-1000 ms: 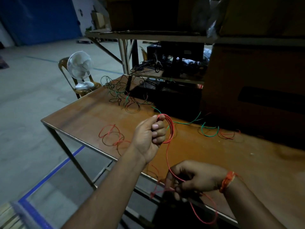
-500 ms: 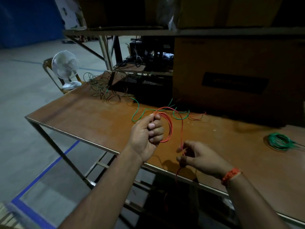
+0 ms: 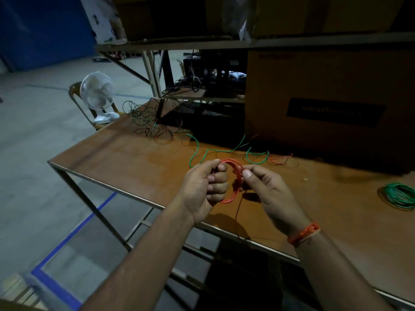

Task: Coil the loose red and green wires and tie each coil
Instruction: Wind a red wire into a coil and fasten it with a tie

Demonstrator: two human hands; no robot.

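A red wire coil (image 3: 236,176) of several loops is held above the brown table (image 3: 139,162). My left hand (image 3: 203,187) grips the coil's left side with curled fingers. My right hand (image 3: 267,187) pinches the coil's right side at its upper part. A thin tail of the red wire (image 3: 237,212) hangs down from the coil past the table's front edge. A loose green wire (image 3: 215,149) snakes over the table behind my hands, with a short loose red wire (image 3: 280,158) next to it. A green coil (image 3: 398,195) lies at the far right.
A tangle of dark, red and green wires (image 3: 152,122) lies at the table's far left corner. A large cardboard box (image 3: 325,104) stands at the back under a metal shelf (image 3: 247,42). A white fan (image 3: 97,93) sits on a chair (image 3: 76,97) left of the table.
My right hand rose from the table's front edge up to the coil and now pinches its right side. The loose red length has been taken up into the coil.
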